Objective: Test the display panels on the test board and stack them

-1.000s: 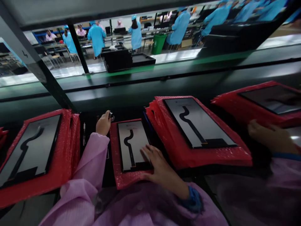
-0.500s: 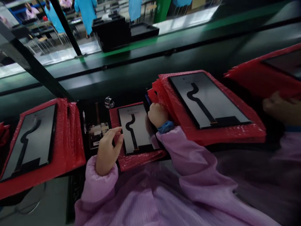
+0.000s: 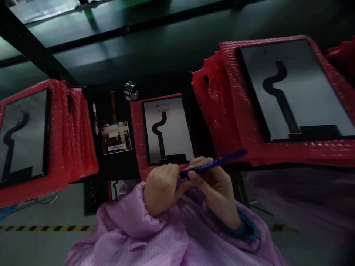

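A blue pen (image 3: 227,158), with pale lettering on its barrel, slants up to the right in front of my body. My right hand (image 3: 217,194) pinches its barrel between thumb and fingers. Closed around the pen's lower left end is my left hand (image 3: 161,188); its fingers cover that tip. Just beyond both hands, a flat display panel (image 3: 177,133) with a grey back lies on a red bubble-wrap sheet (image 3: 136,129). A curved black flex cable (image 3: 159,136) runs down the panel's back. A blue band (image 3: 245,229) circles my right wrist.
Red bubble-wrap stacks topped with similar panels stand at left (image 3: 59,147) and right (image 3: 222,118). Between the left stack and the middle panel lie a white pen (image 3: 95,116), a small circuit board (image 3: 116,138) and a shiny metal roll (image 3: 130,92). A green rail (image 3: 83,62) crosses behind.
My right hand has come from beside the right stack to my front with the blue pen. My left hand has left the panel's edge and closed on the pen. The view has tilted down.
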A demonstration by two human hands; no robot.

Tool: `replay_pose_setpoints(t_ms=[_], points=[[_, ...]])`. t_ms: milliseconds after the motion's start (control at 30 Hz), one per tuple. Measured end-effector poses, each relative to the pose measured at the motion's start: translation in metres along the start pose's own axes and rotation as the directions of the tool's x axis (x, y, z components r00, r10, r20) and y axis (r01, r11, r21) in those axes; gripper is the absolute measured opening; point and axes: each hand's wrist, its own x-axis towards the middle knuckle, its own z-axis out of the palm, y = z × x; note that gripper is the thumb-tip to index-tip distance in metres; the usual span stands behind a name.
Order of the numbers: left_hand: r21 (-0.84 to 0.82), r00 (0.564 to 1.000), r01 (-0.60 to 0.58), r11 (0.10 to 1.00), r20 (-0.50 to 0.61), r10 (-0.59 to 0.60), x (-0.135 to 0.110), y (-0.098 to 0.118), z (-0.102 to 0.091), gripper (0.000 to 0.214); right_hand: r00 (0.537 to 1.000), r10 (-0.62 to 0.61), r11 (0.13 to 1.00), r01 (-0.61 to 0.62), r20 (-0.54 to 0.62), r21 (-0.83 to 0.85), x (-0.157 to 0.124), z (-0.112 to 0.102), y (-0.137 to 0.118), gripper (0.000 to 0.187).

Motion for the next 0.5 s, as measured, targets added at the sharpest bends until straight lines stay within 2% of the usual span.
replay_pose_setpoints(t_ms=[133, 300, 400, 500], points=[[0.11, 0.988, -0.141, 0.984, -0.052, 0.148, 0.001, -0.003, -0.007, 0.048, 1.0, -0.017, 0.999, 0.017, 0.005, 0.028, -0.006, -0.002, 0.001, 0.014], [0.148, 0.957, -0.281, 0.948, -0.034, 0.289, 0.003, -0.01, -0.017, 0.041, 0.996, -0.052, 0.998, 0.054, 0.07, -0.014, -0.007, -0.002, 0.002, 0.013], [0.023, 0.952, -0.305, 0.952, 0.014, 0.304, 0.001, -0.013, -0.022, 0.043, 0.987, -0.104, 0.99, 0.114, 0.122, -0.078, -0.005, 0.0, 0.004, 0.015], [-0.239, 0.936, -0.296, 0.925, 0.123, 0.331, -0.006, -0.016, -0.04, 0.049, 0.973, -0.132, 0.984, 0.153, 0.19, -0.097, -0.012, -0.002, -0.009, 0.019]])
